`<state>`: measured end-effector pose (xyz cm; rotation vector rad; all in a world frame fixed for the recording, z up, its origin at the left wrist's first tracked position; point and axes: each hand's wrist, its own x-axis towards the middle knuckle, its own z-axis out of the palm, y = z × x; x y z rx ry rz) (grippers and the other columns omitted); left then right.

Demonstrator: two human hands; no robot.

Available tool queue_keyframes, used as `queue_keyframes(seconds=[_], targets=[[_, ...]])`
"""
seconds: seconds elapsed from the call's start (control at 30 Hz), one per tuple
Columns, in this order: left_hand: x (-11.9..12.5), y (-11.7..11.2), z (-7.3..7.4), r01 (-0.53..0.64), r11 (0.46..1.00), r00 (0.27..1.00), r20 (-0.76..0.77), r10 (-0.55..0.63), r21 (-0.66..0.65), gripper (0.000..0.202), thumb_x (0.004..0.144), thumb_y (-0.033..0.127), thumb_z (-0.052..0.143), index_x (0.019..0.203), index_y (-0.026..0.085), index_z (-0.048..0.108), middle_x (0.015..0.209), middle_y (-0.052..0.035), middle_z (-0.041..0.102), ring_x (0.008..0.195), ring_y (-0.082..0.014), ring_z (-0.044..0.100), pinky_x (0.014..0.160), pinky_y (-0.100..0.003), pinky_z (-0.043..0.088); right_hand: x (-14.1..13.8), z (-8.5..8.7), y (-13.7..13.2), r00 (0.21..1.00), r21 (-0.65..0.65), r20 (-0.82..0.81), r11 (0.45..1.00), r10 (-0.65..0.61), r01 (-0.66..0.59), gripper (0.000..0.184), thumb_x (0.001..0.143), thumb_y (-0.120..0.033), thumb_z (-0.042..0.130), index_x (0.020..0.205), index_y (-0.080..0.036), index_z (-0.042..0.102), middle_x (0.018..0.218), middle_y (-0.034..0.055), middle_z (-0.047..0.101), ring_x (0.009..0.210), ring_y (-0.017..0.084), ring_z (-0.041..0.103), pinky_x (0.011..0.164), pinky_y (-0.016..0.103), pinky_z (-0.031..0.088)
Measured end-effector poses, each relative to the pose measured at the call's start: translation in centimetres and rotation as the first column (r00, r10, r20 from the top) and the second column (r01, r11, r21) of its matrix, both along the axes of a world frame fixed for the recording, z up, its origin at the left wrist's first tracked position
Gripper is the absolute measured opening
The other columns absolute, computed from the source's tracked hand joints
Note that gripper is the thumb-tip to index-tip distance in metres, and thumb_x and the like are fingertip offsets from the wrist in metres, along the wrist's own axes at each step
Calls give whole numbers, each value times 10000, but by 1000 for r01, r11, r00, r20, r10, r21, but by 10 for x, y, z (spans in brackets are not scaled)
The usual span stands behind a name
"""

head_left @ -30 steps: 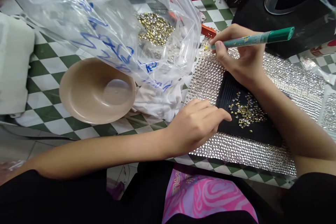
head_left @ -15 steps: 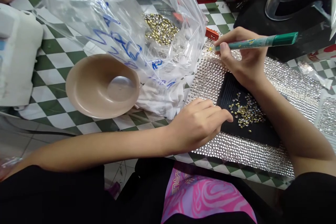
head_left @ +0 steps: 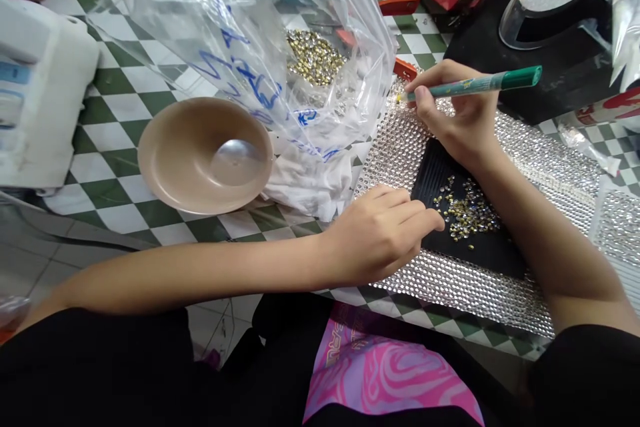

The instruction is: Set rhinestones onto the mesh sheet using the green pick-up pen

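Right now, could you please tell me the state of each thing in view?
Green pen: held in right hand, tip on rhinestone sheet.
Left hand: resting on sheet, empty.
Black tray: holds loose gold stones.
Tan bowl: upright, empty.
Plastic bag: open, holding gold stones.

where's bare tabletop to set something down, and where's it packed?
Bare checkered patch between the white box and tan bowl, and a strip before the bowl. Crowded right: plastic bag, rhinestone sheet, black tray, left hand, right hand with green pen.
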<state>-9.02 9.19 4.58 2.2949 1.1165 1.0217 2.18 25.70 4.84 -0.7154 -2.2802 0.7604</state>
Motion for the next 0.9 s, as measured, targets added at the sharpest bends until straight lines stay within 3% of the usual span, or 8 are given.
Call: queue_keyframes(seconds=[0.33, 0.5, 0.73, 0.9], targets=[[3, -6, 1, 10, 991, 997, -75, 0, 135, 237, 861, 113, 385, 967, 99, 597, 779, -41, 573, 747, -167, 488, 691, -326, 408, 1, 0, -1, 998, -8, -34, 999, -47, 47, 94, 800, -259, 517, 750, -224, 588, 716, 8, 605, 602, 106, 541, 567, 272, 441], [-8, -18, 0, 112, 969, 992, -90, -94, 218, 191, 862, 137, 450, 932, 98, 623, 790, -28, 601, 735, -144, 517, 738, -303, 442, 2, 4, -3, 999, 8, -4, 999, -49, 49, 93, 790, -239, 518, 730, -228, 588, 692, 7, 608, 607, 111, 549, 562, 274, 443], [-24, -26, -17, 192, 943, 981, -26, -192, 270, 182, 848, 163, 488, 888, 120, 661, 834, -18, 627, 773, -128, 557, 778, -285, 471, 2, 10, -6, 997, 45, 45, 997, -66, 63, 101, 792, -210, 504, 857, -249, 572, 821, 7, 629, 721, 117, 586, 660, 276, 482], [-28, -30, -21, 320, 882, 948, -113, -299, 346, 152, 831, 195, 533, 853, 167, 681, 869, -1, 623, 802, -111, 566, 787, -236, 487, 2, 9, -5, 994, 31, 74, 997, -77, 75, 63, 791, -211, 505, 761, -233, 555, 732, 3, 600, 655, 108, 555, 574, 267, 443]])
